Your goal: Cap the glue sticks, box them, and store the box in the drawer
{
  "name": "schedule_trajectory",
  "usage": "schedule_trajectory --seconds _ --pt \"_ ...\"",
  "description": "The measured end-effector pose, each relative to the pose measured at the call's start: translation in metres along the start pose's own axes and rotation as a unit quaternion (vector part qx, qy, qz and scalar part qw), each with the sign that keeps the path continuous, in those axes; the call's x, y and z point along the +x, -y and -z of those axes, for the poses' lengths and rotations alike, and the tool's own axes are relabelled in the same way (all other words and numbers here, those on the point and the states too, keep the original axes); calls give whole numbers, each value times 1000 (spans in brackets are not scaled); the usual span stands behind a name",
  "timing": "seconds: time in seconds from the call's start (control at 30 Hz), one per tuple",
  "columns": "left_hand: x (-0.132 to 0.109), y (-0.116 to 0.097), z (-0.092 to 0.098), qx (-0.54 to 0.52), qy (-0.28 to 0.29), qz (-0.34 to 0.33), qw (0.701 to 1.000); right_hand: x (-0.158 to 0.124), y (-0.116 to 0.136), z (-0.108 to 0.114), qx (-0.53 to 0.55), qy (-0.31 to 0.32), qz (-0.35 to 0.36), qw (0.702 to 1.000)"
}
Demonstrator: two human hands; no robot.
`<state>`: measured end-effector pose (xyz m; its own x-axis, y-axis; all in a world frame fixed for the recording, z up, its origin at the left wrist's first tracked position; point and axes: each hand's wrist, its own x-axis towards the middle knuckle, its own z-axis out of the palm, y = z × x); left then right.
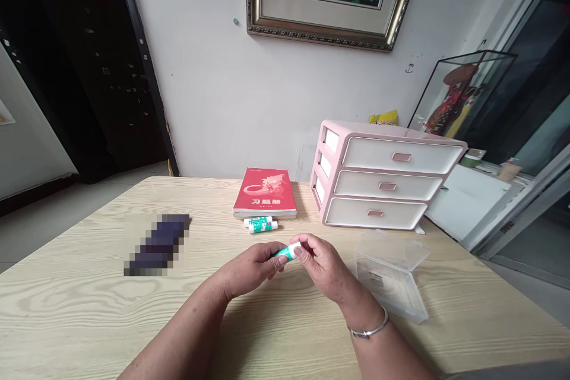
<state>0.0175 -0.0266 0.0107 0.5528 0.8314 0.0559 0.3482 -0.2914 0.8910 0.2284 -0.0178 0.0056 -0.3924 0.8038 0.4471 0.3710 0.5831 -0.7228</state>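
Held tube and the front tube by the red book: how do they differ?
The held tube is between the left hand and right hand; the front tube lies untouched on the table. The held tube is partly covered; the front tube shows fully. The held tube slants; the front tube lies nearly level in view. Both are green and white.

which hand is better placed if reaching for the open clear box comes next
Likely the right hand: the clear box sits close by on that side. The left hand is farther away and holds the body of the green-and-white tube; the right pinches its white end.
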Motion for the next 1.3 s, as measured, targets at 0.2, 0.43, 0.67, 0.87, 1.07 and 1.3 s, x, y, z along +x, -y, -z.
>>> schedule_trajectory --seconds 0.2,0.43,0.67,0.87,1.07,1.3 --pt "8 1 -18 199 -130 -23 971 7 -16 -12 38 -45 -140 988" --pt "5 3 -6 106 -58 -17 993 2 -14 -6 93 -14 -113 989" --pt "5 4 -6 120 -75 -17 990 2 -15 -7 116 8 -118 986" --pt "8 7 -15 240 -147 -49 958 8 -19 -14 185 -16 -242 953" --pt "6 8 -10 123 -112 -46 985 7 -15 -8 279 -4 -212 937" --pt "-1 -2 -5 -20 -44 -30 998 4 -7 -2 441 53 -207 872"
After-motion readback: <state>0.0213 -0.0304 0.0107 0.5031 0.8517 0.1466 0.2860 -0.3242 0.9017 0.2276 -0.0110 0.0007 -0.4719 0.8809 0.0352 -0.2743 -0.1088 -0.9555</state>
